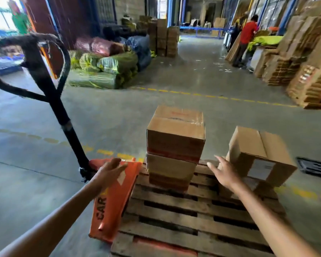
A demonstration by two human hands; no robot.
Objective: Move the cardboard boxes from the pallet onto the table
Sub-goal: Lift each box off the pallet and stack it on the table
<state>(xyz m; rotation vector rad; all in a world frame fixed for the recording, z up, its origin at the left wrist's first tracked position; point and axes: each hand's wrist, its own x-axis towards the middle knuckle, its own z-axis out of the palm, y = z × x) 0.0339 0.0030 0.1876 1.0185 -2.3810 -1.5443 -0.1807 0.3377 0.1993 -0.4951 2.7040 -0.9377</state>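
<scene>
Both hands reach out empty with fingers spread, the left hand [112, 170] and right hand [223, 172] flanking the two-box stack [174, 145] at the pallet's [183, 217] far edge, the right slightly nearer it, another box [258, 156] just right.

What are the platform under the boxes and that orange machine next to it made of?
The pallet looks like rough, unfinished wood: weathered grey-brown slats with gaps between them. The boxes are plain brown cardboard, matte, sealed with tape on top. The orange pallet jack seems to be painted metal, judging by its glossy, scuffed surface; its black handle is probably metal too.
</scene>
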